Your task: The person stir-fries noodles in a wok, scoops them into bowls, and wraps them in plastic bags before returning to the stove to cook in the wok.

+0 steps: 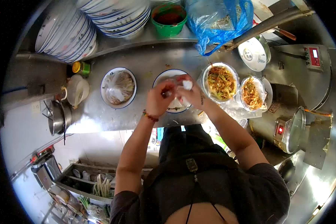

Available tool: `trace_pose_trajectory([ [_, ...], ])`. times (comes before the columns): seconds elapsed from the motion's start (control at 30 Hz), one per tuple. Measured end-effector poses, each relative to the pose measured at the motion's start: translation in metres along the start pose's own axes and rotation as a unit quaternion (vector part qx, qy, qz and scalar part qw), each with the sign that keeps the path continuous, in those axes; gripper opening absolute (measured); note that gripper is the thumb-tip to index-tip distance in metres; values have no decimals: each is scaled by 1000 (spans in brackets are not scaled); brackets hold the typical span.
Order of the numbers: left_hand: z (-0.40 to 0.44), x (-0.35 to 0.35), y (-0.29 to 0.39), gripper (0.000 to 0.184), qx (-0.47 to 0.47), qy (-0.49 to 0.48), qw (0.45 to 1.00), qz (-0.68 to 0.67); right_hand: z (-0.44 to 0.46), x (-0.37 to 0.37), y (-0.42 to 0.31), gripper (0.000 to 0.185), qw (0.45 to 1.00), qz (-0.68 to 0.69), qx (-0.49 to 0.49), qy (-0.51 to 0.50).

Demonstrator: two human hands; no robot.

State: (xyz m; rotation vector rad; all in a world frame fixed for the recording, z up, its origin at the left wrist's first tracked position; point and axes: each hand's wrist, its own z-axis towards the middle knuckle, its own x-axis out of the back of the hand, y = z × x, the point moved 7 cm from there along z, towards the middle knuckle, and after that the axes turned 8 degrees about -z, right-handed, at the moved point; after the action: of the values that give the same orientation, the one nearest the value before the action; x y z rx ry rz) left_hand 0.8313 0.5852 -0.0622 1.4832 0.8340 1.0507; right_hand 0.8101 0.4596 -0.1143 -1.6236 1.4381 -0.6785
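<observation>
While hands above bowl, jar-label illegible.

Counter: smooth metal, glossy | bag: blue translucent plastic, crinkled, shiny | stacked bowls: smooth, glossy, blue-rimmed | shirt: dark cloth, matt

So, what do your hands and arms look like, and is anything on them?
My left hand and right hand wear no gloves. A reddish bracelet circles my left wrist. A small dark marking shows near my right wrist. My short sleeves are dark.
</observation>
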Motion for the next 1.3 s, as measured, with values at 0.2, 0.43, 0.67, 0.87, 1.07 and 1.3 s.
trace_pose_trajectory([
  [0.2,13,-9,-61,17,245,-12,965,-93,-40,-4,-53,27,857,-369,351,78],
  [0.43,5,-18,-42,12,172,-133,949,-228,-18,16,-29,35,944,-291,157,15],
  [0.67,7,-7,-50,11,158,-89,954,-237,-15,18,-25,28,939,-287,180,62],
  [0.87,25,13,-41,21,-40,18,967,249,-49,2,-11,23,871,-349,340,61],
  [1.07,-8,24,38,25,-269,210,888,308,-105,93,-31,28,879,-333,269,211],
  [1.3,-95,-206,-122,36,408,-37,756,-510,-10,293,1,14,964,-230,62,119],
])
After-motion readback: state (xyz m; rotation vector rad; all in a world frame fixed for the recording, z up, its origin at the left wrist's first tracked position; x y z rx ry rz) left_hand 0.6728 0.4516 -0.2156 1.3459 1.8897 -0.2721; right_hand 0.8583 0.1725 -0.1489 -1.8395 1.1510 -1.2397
